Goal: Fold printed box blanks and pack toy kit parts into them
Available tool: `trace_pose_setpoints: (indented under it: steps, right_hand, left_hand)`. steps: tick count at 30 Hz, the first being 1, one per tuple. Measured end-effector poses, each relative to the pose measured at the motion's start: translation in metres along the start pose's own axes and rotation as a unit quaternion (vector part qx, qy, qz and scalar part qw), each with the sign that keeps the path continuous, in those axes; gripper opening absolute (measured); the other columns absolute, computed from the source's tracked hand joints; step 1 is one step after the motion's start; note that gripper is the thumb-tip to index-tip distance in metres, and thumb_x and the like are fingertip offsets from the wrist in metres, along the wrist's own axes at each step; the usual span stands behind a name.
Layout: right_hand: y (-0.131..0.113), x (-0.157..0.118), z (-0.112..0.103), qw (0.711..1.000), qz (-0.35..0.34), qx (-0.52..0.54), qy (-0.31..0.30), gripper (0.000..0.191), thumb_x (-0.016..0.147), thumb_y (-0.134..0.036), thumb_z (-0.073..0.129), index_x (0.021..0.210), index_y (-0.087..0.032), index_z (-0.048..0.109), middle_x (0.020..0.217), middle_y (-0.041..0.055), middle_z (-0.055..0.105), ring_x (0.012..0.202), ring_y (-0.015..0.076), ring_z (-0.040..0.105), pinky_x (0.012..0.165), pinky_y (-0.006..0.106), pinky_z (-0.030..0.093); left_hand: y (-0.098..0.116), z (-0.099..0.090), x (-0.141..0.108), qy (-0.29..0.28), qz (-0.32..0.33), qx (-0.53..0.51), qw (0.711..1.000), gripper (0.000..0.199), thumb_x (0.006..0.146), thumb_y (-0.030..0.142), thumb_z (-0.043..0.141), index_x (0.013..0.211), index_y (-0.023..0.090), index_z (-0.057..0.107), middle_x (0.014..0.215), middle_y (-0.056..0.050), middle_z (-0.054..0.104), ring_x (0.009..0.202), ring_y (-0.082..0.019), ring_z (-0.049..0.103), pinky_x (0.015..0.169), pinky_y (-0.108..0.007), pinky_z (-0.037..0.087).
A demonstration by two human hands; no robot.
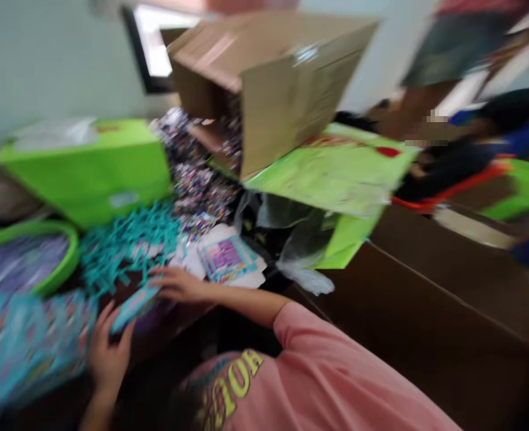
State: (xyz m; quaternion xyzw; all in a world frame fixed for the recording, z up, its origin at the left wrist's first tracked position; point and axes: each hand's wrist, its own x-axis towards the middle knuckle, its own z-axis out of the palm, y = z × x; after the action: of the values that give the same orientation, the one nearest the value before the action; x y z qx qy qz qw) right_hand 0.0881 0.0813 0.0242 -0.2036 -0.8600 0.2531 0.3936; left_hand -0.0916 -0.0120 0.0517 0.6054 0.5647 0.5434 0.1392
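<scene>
A small teal packet [135, 306] lies between my two hands at the lower left. My left hand [109, 347] grips its near left end between thumb and fingers. At its far right end, my right hand [179, 284] holds it with the fingertips. Just beyond is a heap of teal paper strips [127, 239]. Flat printed cartons [228, 257], white and teal with a purple panel, lie right of the strips. Rows of teal packs [35, 344] stand left of my left hand. The picture is blurred.
A green-rimmed basket [72, 251] with purple items is at the left, a green box [85, 173] behind it. An open cardboard box [286, 102] stands tilted over many small shiny packets [201, 191], beside a green carton [331, 173]. Another person [466, 155] is at the right.
</scene>
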Motion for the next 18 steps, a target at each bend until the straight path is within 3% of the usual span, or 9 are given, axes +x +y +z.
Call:
trace_pose_setpoints:
  steps: [2, 3, 5, 7, 10, 12, 16, 18]
  right_hand:
    - [-0.002, -0.015, 0.000, 0.999, 0.023, 0.009, 0.031, 0.031, 0.096, -0.028, 0.072, 0.125, -0.020, 0.074, 0.146, 0.0118, 0.066, 0.134, 0.0229, 0.065, 0.115, 0.039, 0.050]
    - [0.001, -0.021, 0.002, 0.998, 0.033, 0.042, 0.029, 0.031, 0.100, -0.026, 0.065, 0.130, -0.019, 0.072, 0.153, 0.0151, 0.060, 0.143, 0.0259, 0.057, 0.121, 0.047, 0.044]
    - [0.012, -0.028, 0.009, 0.997, 0.045, 0.046, 0.032, 0.030, 0.102, -0.027, 0.061, 0.129, -0.025, 0.072, 0.153, 0.0135, 0.059, 0.144, 0.0270, 0.055, 0.121, 0.054, 0.042]
    - [0.018, -0.032, 0.016, 0.998, 0.038, 0.019, 0.048, 0.029, 0.102, -0.028, 0.060, 0.128, -0.030, 0.072, 0.149, 0.0106, 0.063, 0.142, 0.0278, 0.056, 0.120, 0.057, 0.042]
    - [0.015, -0.033, 0.019, 0.999, 0.030, 0.009, 0.039, 0.033, 0.103, -0.032, 0.058, 0.134, -0.035, 0.068, 0.150, 0.0086, 0.062, 0.143, 0.0286, 0.054, 0.120, 0.058, 0.042]
    - [0.009, -0.036, 0.021, 0.998, 0.048, 0.041, 0.027, 0.045, 0.103, -0.037, 0.058, 0.148, -0.034, 0.057, 0.158, 0.0100, 0.054, 0.148, 0.0291, 0.049, 0.123, 0.056, 0.040]
    - [0.005, -0.046, 0.034, 0.981, 0.140, 0.133, 0.031, 0.091, 0.094, -0.051, 0.070, 0.167, -0.026, 0.023, 0.166, 0.0170, 0.042, 0.150, 0.0310, 0.048, 0.122, 0.051, 0.042]
    - [0.007, -0.049, 0.042, 0.967, 0.196, 0.162, 0.022, 0.093, 0.087, -0.055, 0.075, 0.163, -0.023, 0.031, 0.157, 0.0176, 0.053, 0.141, 0.0322, 0.056, 0.118, 0.050, 0.047]
  left_hand:
    - [-0.013, -0.024, -0.040, 0.060, 0.027, 0.095, 0.993, 0.042, 0.086, 0.043, 0.075, 0.127, 0.039, 0.068, 0.138, -0.001, 0.070, 0.135, -0.030, 0.063, 0.123, -0.057, 0.043]
    - [-0.020, -0.028, -0.052, 0.046, 0.020, 0.119, 0.992, 0.047, 0.088, 0.040, 0.075, 0.133, 0.032, 0.065, 0.142, -0.006, 0.068, 0.136, -0.030, 0.062, 0.123, -0.056, 0.043]
    - [-0.035, -0.030, -0.060, 0.037, 0.008, 0.129, 0.991, 0.050, 0.091, 0.039, 0.074, 0.136, 0.022, 0.063, 0.145, -0.014, 0.065, 0.138, -0.030, 0.061, 0.121, -0.051, 0.047]
    - [-0.047, -0.028, -0.056, 0.035, 0.017, 0.128, 0.991, 0.043, 0.094, 0.037, 0.071, 0.133, 0.020, 0.064, 0.142, -0.015, 0.067, 0.136, -0.027, 0.063, 0.120, -0.047, 0.049]
    - [-0.051, -0.029, -0.047, 0.027, 0.020, 0.126, 0.991, 0.040, 0.095, 0.033, 0.071, 0.133, 0.022, 0.065, 0.142, -0.013, 0.067, 0.136, -0.025, 0.062, 0.120, -0.044, 0.048]
    - [-0.048, -0.030, -0.047, 0.021, 0.001, 0.112, 0.993, 0.046, 0.094, 0.031, 0.072, 0.138, 0.023, 0.061, 0.144, -0.013, 0.066, 0.138, -0.026, 0.061, 0.121, -0.044, 0.047]
    - [-0.055, -0.021, -0.058, 0.013, -0.081, 0.024, 0.996, 0.090, 0.083, 0.031, 0.083, 0.159, 0.024, 0.036, 0.147, -0.015, 0.063, 0.134, -0.027, 0.063, 0.117, -0.043, 0.049]
    - [-0.064, -0.013, -0.063, 0.003, -0.140, -0.015, 0.990, 0.098, 0.076, 0.032, 0.088, 0.158, 0.021, 0.036, 0.141, -0.016, 0.066, 0.125, -0.027, 0.068, 0.111, -0.044, 0.054]
